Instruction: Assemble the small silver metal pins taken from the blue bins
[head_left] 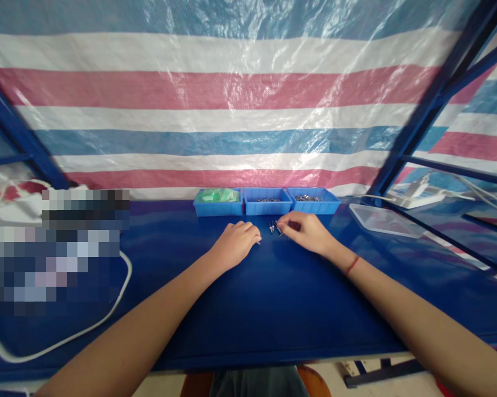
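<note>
My left hand [238,242] rests low over the blue table with its fingers curled together. The tip of a thin metal pin [259,242] pokes out from under those fingers. To the right, my right hand [308,231] has thumb and forefinger pinched together beside a few small metal pins [272,227] lying on the table. Whatever sits between the right fingertips is too small to make out. Just beyond the hands stand three blue bins in a row: a left bin [219,208] with green plastic packets, a middle bin [267,208] and a right bin [315,208] with small metal parts.
A clear plastic lid [384,220] lies at the right, near a white power strip [417,193]. White cable [127,275] loops across the table's left side beside a blurred-out area. Blue metal frame posts [422,118] and a striped plastic sheet [232,88] enclose the table.
</note>
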`<state>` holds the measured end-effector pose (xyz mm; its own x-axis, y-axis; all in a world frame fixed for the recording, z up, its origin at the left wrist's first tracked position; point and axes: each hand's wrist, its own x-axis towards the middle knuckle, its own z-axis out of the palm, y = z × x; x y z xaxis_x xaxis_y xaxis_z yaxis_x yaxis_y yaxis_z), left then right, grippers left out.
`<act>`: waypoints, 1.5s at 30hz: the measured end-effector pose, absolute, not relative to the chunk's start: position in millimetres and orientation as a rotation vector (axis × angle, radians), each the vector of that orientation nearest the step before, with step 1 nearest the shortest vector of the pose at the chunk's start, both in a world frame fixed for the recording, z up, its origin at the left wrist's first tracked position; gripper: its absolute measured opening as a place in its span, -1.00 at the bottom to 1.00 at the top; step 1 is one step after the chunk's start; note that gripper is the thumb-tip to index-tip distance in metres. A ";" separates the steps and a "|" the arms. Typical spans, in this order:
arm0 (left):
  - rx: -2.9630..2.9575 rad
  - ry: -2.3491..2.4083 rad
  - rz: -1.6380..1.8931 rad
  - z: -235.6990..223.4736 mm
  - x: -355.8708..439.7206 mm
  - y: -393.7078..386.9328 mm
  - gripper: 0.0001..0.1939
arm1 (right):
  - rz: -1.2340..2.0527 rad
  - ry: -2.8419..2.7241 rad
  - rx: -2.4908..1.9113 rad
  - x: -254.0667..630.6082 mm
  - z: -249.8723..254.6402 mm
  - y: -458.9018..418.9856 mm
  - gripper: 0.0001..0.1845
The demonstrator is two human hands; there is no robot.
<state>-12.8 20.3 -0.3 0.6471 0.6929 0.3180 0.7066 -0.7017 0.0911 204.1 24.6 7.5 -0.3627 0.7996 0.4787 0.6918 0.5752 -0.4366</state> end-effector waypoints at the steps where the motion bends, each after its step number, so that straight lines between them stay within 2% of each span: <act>1: -2.843 -1.210 -0.603 -0.9 -12.1 20.1 -0.73 | 0.252 -2.190 -1.136 195.7 6.3 19.2 -0.77; 10: -2.968 -1.516 -1.722 -1.0 0.9 8.0 -0.85 | 0.279 -2.233 -1.001 177.1 7.5 2.7 -0.78; 13: -2.890 -1.548 -1.868 -1.1 1.3 6.4 -0.86 | 0.270 -2.216 -0.976 178.5 12.0 -0.9 -0.84; 19: -2.867 -1.602 -2.049 -3.3 1.3 8.5 -0.83 | 0.179 -2.254 -0.916 175.0 15.7 -7.4 -0.78; 24: -2.879 -1.588 -2.333 -3.0 5.1 9.8 -0.72 | 0.355 -2.031 -0.973 176.6 11.9 -1.0 -0.80; 27: -2.839 -1.620 -2.366 -4.1 5.0 11.0 -0.69 | 0.528 -1.898 -0.976 177.4 8.9 2.9 -0.77; 32: -2.843 -1.613 -2.250 -2.5 1.8 10.0 -0.77 | 0.657 -1.814 -0.959 175.6 8.4 3.5 -0.74; 42: -2.831 -1.516 -2.187 2.2 0.9 4.7 -0.82 | 0.747 -1.818 -0.965 169.2 12.9 -3.5 -0.72; 45: -2.866 -1.516 -2.176 1.9 0.6 5.4 -0.81 | 0.651 -1.798 -0.968 169.7 11.8 -3.9 -0.74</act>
